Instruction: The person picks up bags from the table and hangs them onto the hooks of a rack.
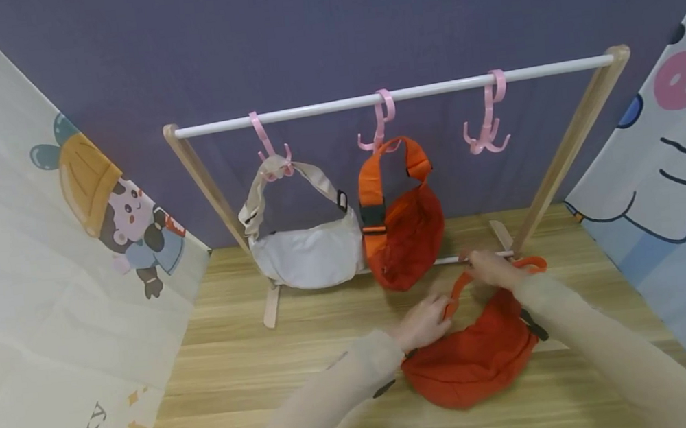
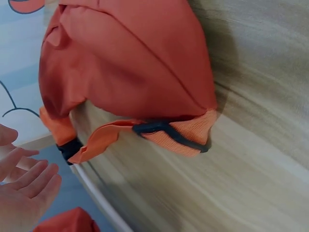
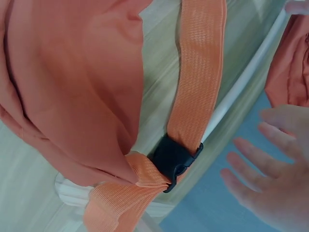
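A red-orange crescent-shaped waist bag (image 1: 471, 360) lies on the wooden table, its orange strap (image 3: 200, 63) looped towards the rack. My left hand (image 1: 424, 322) is over the strap's left side; in the left wrist view the fingers (image 2: 36, 181) are loosely extended, holding nothing. Over the strap's far side is my right hand (image 1: 491, 268), whose spread fingers (image 3: 256, 159) are apart from the strap in the right wrist view. A black buckle (image 3: 174, 159) joins the strap near one end of the bag. A black slider (image 2: 169, 135) sits on the strap near the other end.
Behind the bag stands a rack with a white rail (image 1: 333, 107). A white bag (image 1: 310, 255) and another orange bag (image 1: 410, 235) hang from pink hooks. The right pink hook (image 1: 486, 124) holds nothing. Printed cloths (image 1: 646, 143) border both sides.
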Demonstrator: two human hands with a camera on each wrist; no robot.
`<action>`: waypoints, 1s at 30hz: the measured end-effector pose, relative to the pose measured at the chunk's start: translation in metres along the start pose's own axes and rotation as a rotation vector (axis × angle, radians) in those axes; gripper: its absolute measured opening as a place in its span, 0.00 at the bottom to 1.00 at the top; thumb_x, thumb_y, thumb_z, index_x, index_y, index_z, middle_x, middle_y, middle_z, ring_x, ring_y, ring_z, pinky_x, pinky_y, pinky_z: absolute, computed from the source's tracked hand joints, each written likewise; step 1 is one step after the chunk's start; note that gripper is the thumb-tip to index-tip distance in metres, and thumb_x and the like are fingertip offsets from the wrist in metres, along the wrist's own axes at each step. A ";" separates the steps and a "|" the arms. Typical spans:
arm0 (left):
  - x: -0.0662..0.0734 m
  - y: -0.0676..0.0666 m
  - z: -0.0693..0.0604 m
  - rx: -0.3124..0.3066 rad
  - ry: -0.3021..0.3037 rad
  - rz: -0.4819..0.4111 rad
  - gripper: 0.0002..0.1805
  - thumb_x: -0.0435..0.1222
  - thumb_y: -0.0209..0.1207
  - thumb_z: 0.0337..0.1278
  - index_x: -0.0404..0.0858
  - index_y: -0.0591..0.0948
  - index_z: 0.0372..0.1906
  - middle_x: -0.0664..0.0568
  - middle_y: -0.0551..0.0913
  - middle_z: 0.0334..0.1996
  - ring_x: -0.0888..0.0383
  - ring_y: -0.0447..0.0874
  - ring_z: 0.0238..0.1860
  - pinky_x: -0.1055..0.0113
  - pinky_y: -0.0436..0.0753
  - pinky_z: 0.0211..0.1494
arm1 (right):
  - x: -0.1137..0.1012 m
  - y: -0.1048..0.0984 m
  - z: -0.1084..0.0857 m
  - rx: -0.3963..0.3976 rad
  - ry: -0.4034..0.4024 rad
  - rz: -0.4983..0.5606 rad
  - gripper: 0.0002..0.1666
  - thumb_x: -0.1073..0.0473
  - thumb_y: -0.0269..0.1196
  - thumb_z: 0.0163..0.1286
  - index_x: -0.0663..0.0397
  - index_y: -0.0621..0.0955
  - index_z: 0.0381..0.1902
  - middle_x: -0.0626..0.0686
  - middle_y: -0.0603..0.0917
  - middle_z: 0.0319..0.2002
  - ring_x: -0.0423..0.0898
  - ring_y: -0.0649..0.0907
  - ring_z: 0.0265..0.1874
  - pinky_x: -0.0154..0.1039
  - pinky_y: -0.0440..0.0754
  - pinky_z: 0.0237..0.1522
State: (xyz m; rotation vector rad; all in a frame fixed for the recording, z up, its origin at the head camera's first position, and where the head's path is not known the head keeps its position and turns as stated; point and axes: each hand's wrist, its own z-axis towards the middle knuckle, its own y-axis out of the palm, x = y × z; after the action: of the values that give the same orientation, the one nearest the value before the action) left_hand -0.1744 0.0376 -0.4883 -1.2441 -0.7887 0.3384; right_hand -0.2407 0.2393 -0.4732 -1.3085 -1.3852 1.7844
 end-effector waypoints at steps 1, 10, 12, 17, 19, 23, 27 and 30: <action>0.000 0.002 0.000 -0.007 -0.009 -0.009 0.19 0.37 0.55 0.55 0.41 0.73 0.53 0.49 0.73 0.50 0.59 0.73 0.49 0.74 0.72 0.48 | 0.000 0.001 0.000 -0.012 0.003 0.003 0.14 0.73 0.55 0.52 0.73 0.75 0.39 0.66 0.80 0.31 0.51 0.77 0.25 0.44 0.75 0.30; -0.009 0.016 0.003 -0.088 -0.116 -0.072 0.19 0.39 0.53 0.58 0.39 0.72 0.55 0.51 0.71 0.54 0.61 0.73 0.49 0.75 0.72 0.47 | 0.001 0.009 0.000 -0.040 0.030 -0.032 0.14 0.71 0.57 0.52 0.72 0.76 0.39 0.66 0.80 0.36 0.60 0.79 0.36 0.48 0.75 0.37; -0.011 0.018 0.003 -0.100 -0.138 -0.085 0.20 0.39 0.53 0.58 0.39 0.71 0.55 0.50 0.70 0.55 0.60 0.72 0.51 0.74 0.72 0.48 | 0.003 0.012 0.000 -0.051 0.039 -0.028 0.14 0.72 0.57 0.53 0.73 0.75 0.40 0.67 0.79 0.37 0.60 0.79 0.36 0.48 0.75 0.38; -0.015 0.024 0.002 -0.099 -0.164 -0.102 0.20 0.40 0.53 0.58 0.39 0.71 0.55 0.51 0.72 0.52 0.61 0.73 0.49 0.75 0.71 0.47 | 0.007 0.018 0.001 -0.120 0.086 -0.018 0.18 0.71 0.56 0.57 0.73 0.73 0.46 0.68 0.78 0.40 0.59 0.79 0.37 0.46 0.76 0.37; -0.016 0.026 0.003 -0.094 -0.167 -0.111 0.19 0.40 0.53 0.58 0.38 0.72 0.54 0.52 0.73 0.50 0.62 0.74 0.46 0.76 0.71 0.45 | 0.008 0.020 0.001 -0.130 0.088 -0.027 0.19 0.72 0.56 0.57 0.73 0.72 0.48 0.67 0.79 0.40 0.58 0.80 0.36 0.46 0.77 0.36; -0.016 0.030 0.003 -0.097 -0.189 -0.132 0.20 0.39 0.54 0.57 0.37 0.72 0.54 0.52 0.73 0.51 0.63 0.73 0.49 0.77 0.70 0.47 | 0.009 0.024 0.001 -0.122 0.082 -0.053 0.21 0.74 0.55 0.54 0.72 0.72 0.49 0.66 0.80 0.38 0.58 0.80 0.33 0.45 0.77 0.32; -0.016 0.032 0.004 -0.093 -0.207 -0.149 0.21 0.38 0.55 0.55 0.35 0.71 0.54 0.50 0.73 0.51 0.62 0.72 0.50 0.76 0.70 0.49 | 0.008 0.030 0.000 -0.132 0.119 -0.074 0.23 0.72 0.56 0.55 0.69 0.71 0.51 0.66 0.78 0.41 0.61 0.78 0.34 0.47 0.76 0.30; -0.016 0.033 0.004 -0.089 -0.211 -0.152 0.21 0.38 0.56 0.55 0.34 0.71 0.53 0.49 0.74 0.50 0.61 0.73 0.49 0.76 0.70 0.48 | 0.005 0.033 -0.001 -0.137 0.138 -0.109 0.24 0.71 0.58 0.55 0.68 0.72 0.52 0.67 0.76 0.43 0.65 0.75 0.38 0.51 0.76 0.32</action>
State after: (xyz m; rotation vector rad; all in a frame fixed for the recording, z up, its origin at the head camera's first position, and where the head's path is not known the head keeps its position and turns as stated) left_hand -0.1819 0.0409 -0.5242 -1.2359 -1.0837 0.3169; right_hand -0.2371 0.2330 -0.5057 -1.3706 -1.4930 1.5219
